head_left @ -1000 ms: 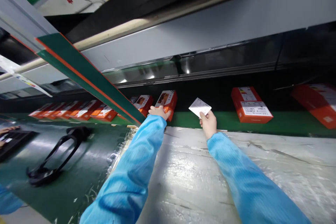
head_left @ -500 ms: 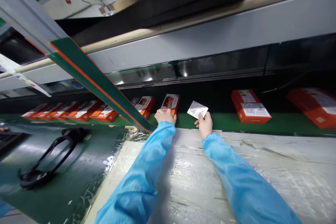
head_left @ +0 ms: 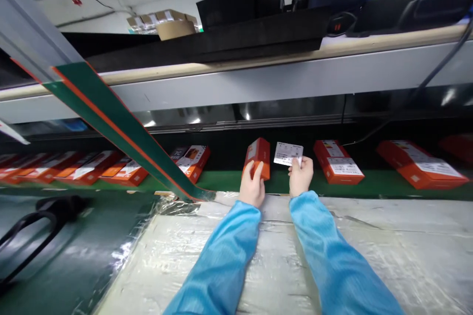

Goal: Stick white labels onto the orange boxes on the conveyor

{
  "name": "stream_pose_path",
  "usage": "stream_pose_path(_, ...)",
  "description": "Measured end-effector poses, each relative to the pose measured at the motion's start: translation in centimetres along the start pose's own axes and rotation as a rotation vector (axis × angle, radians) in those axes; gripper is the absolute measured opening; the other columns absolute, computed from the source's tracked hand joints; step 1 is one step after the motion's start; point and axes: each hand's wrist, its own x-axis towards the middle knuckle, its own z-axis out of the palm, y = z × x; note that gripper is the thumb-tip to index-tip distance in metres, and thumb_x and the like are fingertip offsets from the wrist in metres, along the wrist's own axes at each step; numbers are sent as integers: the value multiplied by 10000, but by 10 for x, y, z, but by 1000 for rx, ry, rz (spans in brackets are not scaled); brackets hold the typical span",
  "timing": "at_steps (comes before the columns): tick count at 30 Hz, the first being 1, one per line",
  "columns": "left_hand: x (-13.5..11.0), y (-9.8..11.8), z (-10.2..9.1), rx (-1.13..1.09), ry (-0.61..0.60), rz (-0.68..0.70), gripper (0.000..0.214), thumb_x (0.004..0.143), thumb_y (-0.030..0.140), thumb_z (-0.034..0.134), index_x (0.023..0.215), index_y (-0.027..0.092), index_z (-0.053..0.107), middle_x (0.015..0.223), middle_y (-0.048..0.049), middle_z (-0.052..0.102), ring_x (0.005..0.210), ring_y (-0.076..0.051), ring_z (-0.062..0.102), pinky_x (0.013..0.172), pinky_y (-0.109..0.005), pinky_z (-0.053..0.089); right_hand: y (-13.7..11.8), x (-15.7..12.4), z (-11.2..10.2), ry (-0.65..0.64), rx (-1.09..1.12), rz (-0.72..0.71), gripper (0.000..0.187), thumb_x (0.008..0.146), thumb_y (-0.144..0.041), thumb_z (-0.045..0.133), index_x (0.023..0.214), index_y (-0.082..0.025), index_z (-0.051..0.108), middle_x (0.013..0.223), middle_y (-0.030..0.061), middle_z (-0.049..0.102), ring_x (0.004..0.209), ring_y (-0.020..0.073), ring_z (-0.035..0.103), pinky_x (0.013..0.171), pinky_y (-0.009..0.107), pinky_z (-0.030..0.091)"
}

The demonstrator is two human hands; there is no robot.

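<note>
My left hand (head_left: 253,185) is closed round the near end of an orange box (head_left: 263,150), which is tipped onto an edge over the green belt. Part of a white label shows on the box's left face. Just to the right, my right hand (head_left: 301,173) pinches a white printed label (head_left: 287,152) by its lower right corner. The label and the held box are apart. Beyond my right hand lies another orange box (head_left: 345,178) with a white label on top.
The green conveyor belt (head_left: 225,178) runs across under a grey shelf beam (head_left: 236,78). Several orange boxes (head_left: 86,170) lie on it at left, and a labelled one (head_left: 421,167) at right. A slanting green strip (head_left: 121,118) crosses at left. A black strap-like object (head_left: 55,211) rests on the green table.
My left hand has turned the box from its printed face onto an edge. My right hand still holds the label. The camera view has shifted, showing more of the upper shelf.
</note>
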Motion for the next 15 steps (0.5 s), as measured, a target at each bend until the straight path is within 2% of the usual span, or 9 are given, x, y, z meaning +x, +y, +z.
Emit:
stream_pose_path(3,-3,-12,2,-104,-61,-43,608,886,130,463,1464,165,276,1307,-110,485,1202,-183,494,1042,-315,448,-7,-9,2,-81,-147,-19,196,843,-341,554,922,-175,490,772,12,583,659,166,561,564,221,401)
stream_pose_path(6,-2,-27,-3,-84,-38,-85,535,887,167,490,1408,165,367,1172,-87,576,1072,-175,564,957,-312,496,-13,-20,2,-196,-556,4,121,878,-268,588,846,-188,503,733,-3,576,665,179,549,594,244,348)
stream_pose_path(8,2,-42,-13,-45,24,-121,436,878,189,502,1313,161,484,1189,-102,563,1129,-212,527,1019,-378,441,-17,-24,1,-276,-853,-26,128,892,-249,605,831,-187,511,750,10,571,695,198,545,604,261,324)
stream_pose_path(11,7,-73,-36,128,191,-228,402,851,233,536,1245,157,553,1280,-131,491,1252,-281,415,1102,-465,319,-18,-22,-2,-334,-1151,-218,113,891,-232,615,858,-170,527,884,65,569,847,250,545,667,296,350)
stream_pose_path(13,7,-94,-50,245,282,-292,435,835,258,556,1257,151,541,1300,-139,460,1276,-287,384,1123,-455,290,-18,-20,-4,-301,-1218,-308,133,866,-245,634,910,-157,544,952,94,550,916,280,526,712,327,376)
stream_pose_path(15,6,-110,-58,280,332,-364,471,824,266,569,1273,135,507,1304,-149,442,1293,-278,366,1141,-435,272,-17,-18,-5,-234,-1202,-348,260,824,-265,646,1032,-140,552,991,117,530,934,306,513,744,365,394)
